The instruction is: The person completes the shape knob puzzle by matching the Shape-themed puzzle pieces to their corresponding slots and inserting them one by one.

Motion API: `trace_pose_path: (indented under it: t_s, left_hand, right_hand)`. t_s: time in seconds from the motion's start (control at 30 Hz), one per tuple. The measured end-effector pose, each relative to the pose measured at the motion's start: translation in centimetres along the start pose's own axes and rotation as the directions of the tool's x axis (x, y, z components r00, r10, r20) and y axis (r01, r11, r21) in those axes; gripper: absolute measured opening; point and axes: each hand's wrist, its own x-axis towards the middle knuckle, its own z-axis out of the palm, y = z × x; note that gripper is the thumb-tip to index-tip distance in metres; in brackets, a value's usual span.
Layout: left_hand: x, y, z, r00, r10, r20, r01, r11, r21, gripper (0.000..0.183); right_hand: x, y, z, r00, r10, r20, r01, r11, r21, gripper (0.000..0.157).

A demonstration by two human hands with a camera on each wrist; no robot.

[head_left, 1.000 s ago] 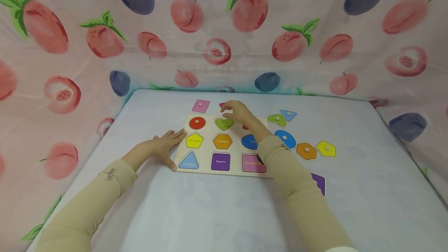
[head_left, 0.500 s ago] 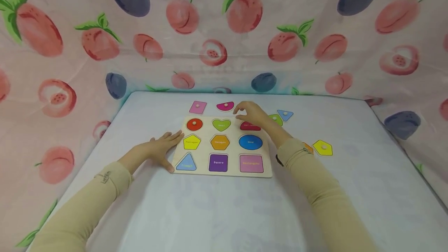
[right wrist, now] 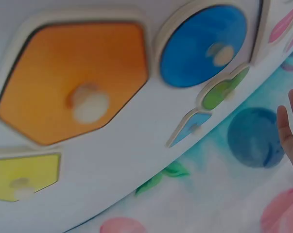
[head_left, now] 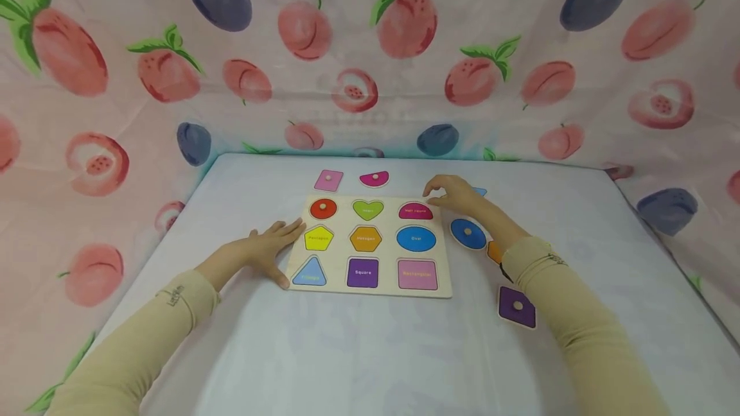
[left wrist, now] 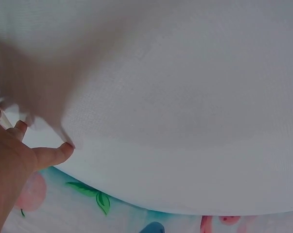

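Draped in white, the counter (head_left: 370, 358) is filling the lower half of the head view. Nearest, at lower right, a purple square (head_left: 516, 313) is lying loose beside the right sleeve (head_left: 578, 313). Mid-frame, a wooden shape board (head_left: 387, 255) is lying flat; at its left edge the left hand (head_left: 263, 252) is resting, its grip spread wide and holding no piece. A knobbed red circle (head_left: 322, 214) is filling the board's upper-left slot, seemingly the only one done; the other eight are showing printed words and no knobs, so eight pieces appear to be left. Right of the board, a blue oval (head_left: 461, 239) and a partly hidden orange hexagon (head_left: 494, 251) are waiting; the right wrist view is also showing a yellow pentagon (right wrist: 32, 170) and a green heart (right wrist: 214, 99). Farther up, the right hand (head_left: 459, 196) is hovering near the board's upper-right corner, its grip loosely curved, nothing visible in it. Past it, a light-blue triangle (head_left: 480, 191) is peeking out. Toward upper centre, a pink rectangle (head_left: 333, 183) and a magenta half round (head_left: 381, 178) are lying beyond the board. Farthest, a fruit-print backdrop (head_left: 428, 76) is hanging.
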Motion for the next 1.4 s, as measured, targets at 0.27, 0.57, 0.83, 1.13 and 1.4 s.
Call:
trace_pose_path:
  t_s: [0.27, 0.57, 0.83, 1.13, 1.4]
  left_hand:
    - [0.0, 0.0, 0.1, 1.000, 0.003, -0.018, -0.003, 1.000, -0.013, 0.127]
    - [0.0, 0.0, 0.2, 1.000, -0.003, -0.020, 0.003, 1.000, -0.013, 0.126]
    - [-0.2, 0.0, 0.0, 1.000, -0.001, -0.019, 0.001, 1.000, -0.017, 0.125]
    - [-0.3, 0.0, 0.1, 1.000, 0.007, -0.021, -0.007, 1.000, -0.005, 0.124]
    - [-0.3, 0.0, 0.1, 1.000, 0.007, -0.013, -0.007, 1.000, -0.011, 0.126]
  right_hand:
    - [-1.9, 3.2, -1.8, 0.998, 0.068, -0.014, -0.067, 0.997, 0.037, 0.020]
    - [-2.7, 6.8, -2.9, 0.997, 0.053, -0.057, -0.049, 0.996, 0.081, 0.020]
    - [-2.0, 8.4, -2.2, 0.998, 0.052, -0.031, -0.049, 0.993, 0.110, 0.020]
    - [-1.1, 8.5, -1.5, 1.000, 0.027, 0.016, -0.027, 0.999, 0.044, 0.019]
    - [-0.1, 8.4, -0.8, 0.998, 0.017, 0.064, -0.015, 0.999, -0.034, 0.017]
